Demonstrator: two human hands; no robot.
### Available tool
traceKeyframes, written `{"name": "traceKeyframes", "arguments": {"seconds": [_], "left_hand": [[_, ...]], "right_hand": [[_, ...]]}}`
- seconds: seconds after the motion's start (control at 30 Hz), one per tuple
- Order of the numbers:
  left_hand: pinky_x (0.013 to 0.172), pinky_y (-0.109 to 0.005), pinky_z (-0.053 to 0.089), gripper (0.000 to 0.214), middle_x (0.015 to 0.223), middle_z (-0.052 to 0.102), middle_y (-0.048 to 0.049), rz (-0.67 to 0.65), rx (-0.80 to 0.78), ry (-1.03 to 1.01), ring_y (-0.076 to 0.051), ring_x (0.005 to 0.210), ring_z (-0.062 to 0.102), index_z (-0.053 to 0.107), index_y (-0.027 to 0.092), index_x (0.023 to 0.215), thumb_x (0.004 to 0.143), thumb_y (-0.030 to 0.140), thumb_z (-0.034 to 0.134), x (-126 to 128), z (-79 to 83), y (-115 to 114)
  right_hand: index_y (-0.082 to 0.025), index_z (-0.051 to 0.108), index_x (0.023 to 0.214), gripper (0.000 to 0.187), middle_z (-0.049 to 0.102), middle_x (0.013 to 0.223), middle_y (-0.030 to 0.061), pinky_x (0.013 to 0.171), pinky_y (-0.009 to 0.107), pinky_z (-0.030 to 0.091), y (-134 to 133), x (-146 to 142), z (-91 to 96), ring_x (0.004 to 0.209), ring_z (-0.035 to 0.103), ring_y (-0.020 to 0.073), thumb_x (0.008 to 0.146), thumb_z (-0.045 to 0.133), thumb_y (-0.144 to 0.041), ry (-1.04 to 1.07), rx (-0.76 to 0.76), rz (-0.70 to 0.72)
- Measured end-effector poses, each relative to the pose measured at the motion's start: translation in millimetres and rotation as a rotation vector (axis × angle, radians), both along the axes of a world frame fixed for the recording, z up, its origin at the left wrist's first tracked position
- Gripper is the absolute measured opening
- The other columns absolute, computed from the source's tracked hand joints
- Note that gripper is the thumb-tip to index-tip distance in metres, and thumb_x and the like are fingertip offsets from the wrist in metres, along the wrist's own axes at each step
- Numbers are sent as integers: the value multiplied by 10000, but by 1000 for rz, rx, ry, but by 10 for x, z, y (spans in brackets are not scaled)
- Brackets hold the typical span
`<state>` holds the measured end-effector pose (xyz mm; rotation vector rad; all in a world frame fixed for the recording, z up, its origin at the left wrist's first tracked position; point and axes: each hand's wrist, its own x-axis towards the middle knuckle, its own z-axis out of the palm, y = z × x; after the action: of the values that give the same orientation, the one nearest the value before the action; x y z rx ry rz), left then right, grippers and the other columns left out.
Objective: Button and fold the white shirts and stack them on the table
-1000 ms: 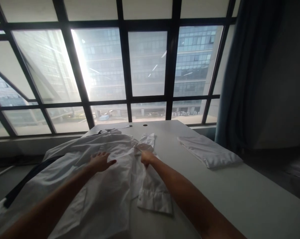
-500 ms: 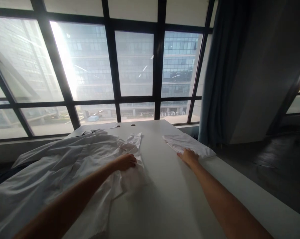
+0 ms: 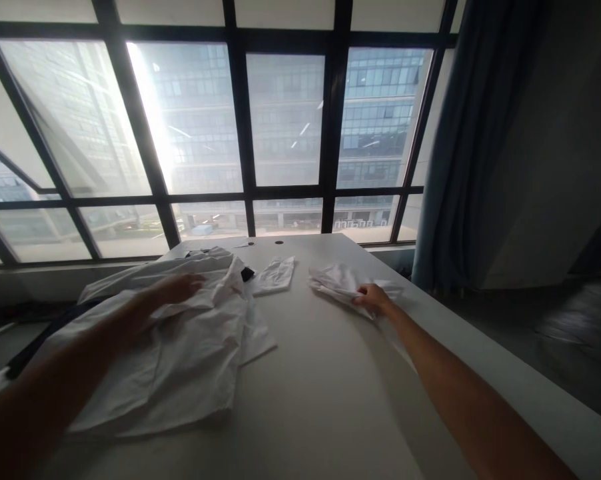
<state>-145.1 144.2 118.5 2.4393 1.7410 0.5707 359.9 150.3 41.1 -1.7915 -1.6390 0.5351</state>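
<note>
A large white shirt (image 3: 180, 347) lies rumpled over the left half of the white table (image 3: 320, 400). My left hand (image 3: 175, 288) rests on its upper part, fingers stretched but blurred by motion. One sleeve cuff (image 3: 276, 273) pokes out toward the table's middle. My right hand (image 3: 373, 298) is closed on a smaller white cloth (image 3: 338, 280), now bunched up at the right of the table.
A wall of dark-framed windows (image 3: 280, 120) stands behind the table. A dark curtain (image 3: 460, 147) hangs at the right. A dark strap (image 3: 40, 340) lies under the shirt at the left edge. Two cable holes (image 3: 279, 242) sit near the table's far edge.
My right hand left the shirt sleeve, reached to the folded cloth at the right and has gathered it inward. My left hand slid left across the shirt, pulling it back.
</note>
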Motion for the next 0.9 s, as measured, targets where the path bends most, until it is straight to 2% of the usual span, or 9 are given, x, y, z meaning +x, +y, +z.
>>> {"name": "traceKeyframes", "arguments": {"seconds": [0.1,0.2,0.27,0.33,0.4,0.5,0.57,0.77,0.9], "left_hand": [[1098,-513,316,661,1518,397,-131,-127,-206,181,-351,1378,379,455,230,1436,871,568,506,234,-408,-156],[1101,-640,203,688,1587,232,-148,-63,-217,252,-383,1456,184,376,228,1481,902,600,396,514,-894,-350],[1099,-668,163,717,1591,212,-169,-37,-144,216,-390,1461,160,335,210,1498,888,571,443,633,-1040,-471],[1116,-633,183,845,1577,236,-198,-112,-54,106,-399,1445,205,325,170,1496,793,549,601,736,-1016,-573],[1101,-556,295,803,1492,402,-204,-243,-9,-89,-387,1373,354,454,145,1412,739,526,671,862,-886,-651],[907,-439,496,498,1053,703,-146,-285,-100,-447,-321,1048,619,679,121,1052,789,538,615,1066,-606,-744],[812,-403,530,454,852,712,-101,-271,-154,-651,-280,890,656,688,110,903,770,542,647,1150,-355,-829],[784,-444,562,407,904,706,-91,-531,-261,-890,-231,827,674,687,124,927,729,471,763,1136,751,-1288],[725,-440,580,277,750,658,-65,-381,-126,-976,-193,699,671,645,95,883,813,353,717,1109,1226,-1255]], "right_hand": [[-184,546,624,361,496,594,-31,564,255,330,-260,-342,79,614,456,136,553,790,-439,35,-71,185],[-195,472,608,496,407,564,-63,515,231,298,-622,-628,200,548,372,96,613,721,-624,142,-42,292],[-204,433,607,524,369,563,-67,498,230,290,-857,-797,314,524,335,88,673,667,-668,245,49,331],[-211,411,615,533,361,572,-64,493,230,307,-1040,-959,448,517,337,88,708,635,-685,358,147,359],[-214,429,642,524,409,601,-50,512,235,359,-1161,-1095,588,537,395,100,719,623,-695,441,197,406],[-214,489,697,495,510,674,-18,570,265,444,-1257,-1169,804,609,498,135,705,647,-683,437,245,439],[-213,507,713,482,541,702,-10,584,277,466,-1295,-1097,976,632,525,145,664,704,-650,402,286,391],[-195,536,734,508,572,702,0,534,270,466,-1303,-645,1660,582,539,130,556,804,-587,335,204,435],[-172,587,802,466,630,783,61,596,307,499,-1092,-610,1832,651,592,164,639,793,-557,140,366,125]]}}
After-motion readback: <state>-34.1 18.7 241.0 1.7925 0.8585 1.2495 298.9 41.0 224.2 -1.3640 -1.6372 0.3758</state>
